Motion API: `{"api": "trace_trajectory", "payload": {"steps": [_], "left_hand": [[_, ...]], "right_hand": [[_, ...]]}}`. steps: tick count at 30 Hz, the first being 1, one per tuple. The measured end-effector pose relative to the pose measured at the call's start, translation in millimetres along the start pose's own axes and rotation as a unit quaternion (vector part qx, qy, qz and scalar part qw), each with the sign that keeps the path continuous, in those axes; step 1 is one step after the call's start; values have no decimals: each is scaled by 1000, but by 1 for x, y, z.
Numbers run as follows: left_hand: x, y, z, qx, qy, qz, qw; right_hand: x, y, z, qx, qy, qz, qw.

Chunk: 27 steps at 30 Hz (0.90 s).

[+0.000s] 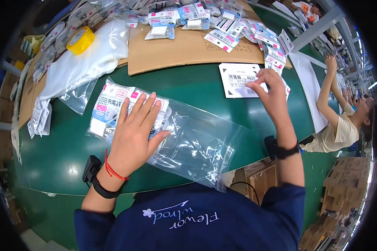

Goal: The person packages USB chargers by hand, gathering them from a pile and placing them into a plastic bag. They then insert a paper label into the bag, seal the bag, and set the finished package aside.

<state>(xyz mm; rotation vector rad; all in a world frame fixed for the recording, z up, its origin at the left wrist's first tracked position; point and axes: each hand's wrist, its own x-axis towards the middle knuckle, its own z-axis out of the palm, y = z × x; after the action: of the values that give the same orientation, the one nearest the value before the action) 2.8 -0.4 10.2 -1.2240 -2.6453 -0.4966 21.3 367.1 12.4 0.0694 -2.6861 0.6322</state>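
Note:
My left hand (136, 134) lies flat, fingers spread, on packaged USB chargers (107, 106). They are in white, blue and pink printed packs at the left end of a clear plastic bag (192, 144). The rest of the bag stretches flat to the right, its end reaching the table's near edge. My right hand (274, 94) hovers over or touches the right part of a white printed label sheet (234, 90). Its fingers are curled, with a gap showing between thumb and forefinger. Whether the fingertips touch the sheet is hard to tell.
Many packed chargers (197, 23) are heaped on a cardboard sheet (167, 52) at the back of the green table (67, 154). A yellow tape roll (80, 40) rests on clear bags (88, 58) at the left. Another person (339, 121) works at the right, near stacked cartons (343, 184).

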Motion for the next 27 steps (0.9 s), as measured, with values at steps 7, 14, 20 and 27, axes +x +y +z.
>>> {"api": "trace_trajectory", "payload": {"steps": [7, 14, 20, 27], "left_hand": [[1, 0, 0, 2, 3, -6, 1000], [5, -6, -4, -116, 81, 7, 990], [19, 39, -6, -518, 178, -73, 833], [16, 39, -5, -666, 181, -129, 712]], "right_hand": [[-13, 40, 34, -135, -93, -46, 985], [-6, 17, 26, -23, -56, 1, 998], [-14, -124, 9, -26, 34, -175, 984], [-16, -114, 10, 310, 110, -43, 944]]}}
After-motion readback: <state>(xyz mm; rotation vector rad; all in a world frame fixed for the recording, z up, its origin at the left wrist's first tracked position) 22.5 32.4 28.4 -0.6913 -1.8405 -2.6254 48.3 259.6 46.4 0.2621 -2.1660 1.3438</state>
